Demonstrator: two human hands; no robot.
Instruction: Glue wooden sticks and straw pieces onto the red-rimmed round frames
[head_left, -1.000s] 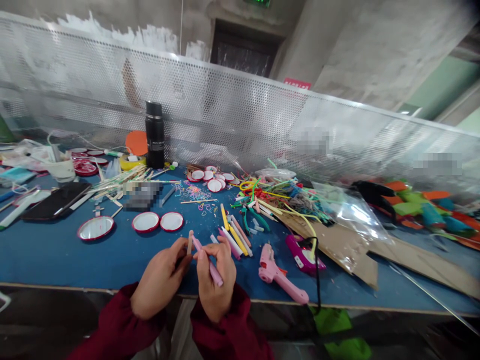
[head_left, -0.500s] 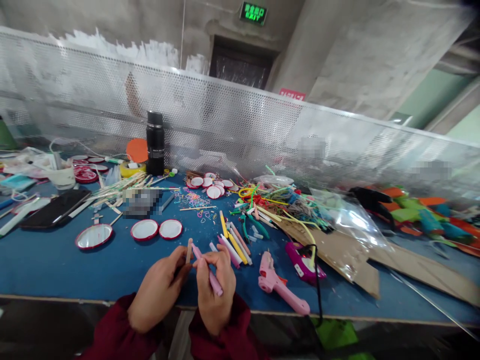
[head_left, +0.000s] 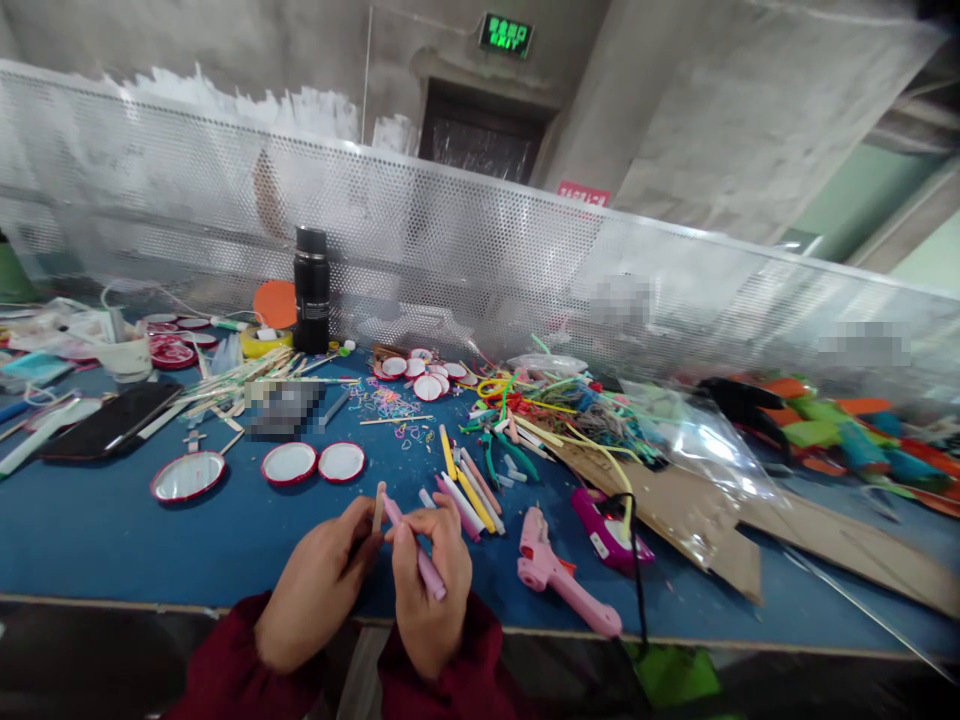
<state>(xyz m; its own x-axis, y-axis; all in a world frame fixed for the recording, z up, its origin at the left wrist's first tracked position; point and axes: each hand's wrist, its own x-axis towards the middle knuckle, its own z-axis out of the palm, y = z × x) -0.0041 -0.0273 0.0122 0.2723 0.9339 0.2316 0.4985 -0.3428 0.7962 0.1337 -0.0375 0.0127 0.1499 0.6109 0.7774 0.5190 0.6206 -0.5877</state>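
Note:
Between the fingers of my left hand (head_left: 319,588) a small wooden craft stick (head_left: 379,508) stands upright. My right hand (head_left: 435,590) grips a pink marker (head_left: 429,574) like a pen, its tip touching or very close to the top of the stick. Just beyond my hands lie several loose markers, among them a yellow marker (head_left: 475,500) and a purple-and-white one (head_left: 460,508). To the right rests a pink glue gun (head_left: 564,580), with a purple power strip (head_left: 611,530) beside it.
Three round red-rimmed lids, one a larger lid (head_left: 187,474), lie left of centre. Behind them are a pile of sticks (head_left: 240,375), a phone (head_left: 112,420) and a black bottle (head_left: 311,292). Pliers (head_left: 499,455), a cord heap (head_left: 570,400) and cardboard (head_left: 675,520) spread rightward.
Almost nothing differs. The view has shifted very slightly, and both hands keep the same hold with the marker at the stick's top.

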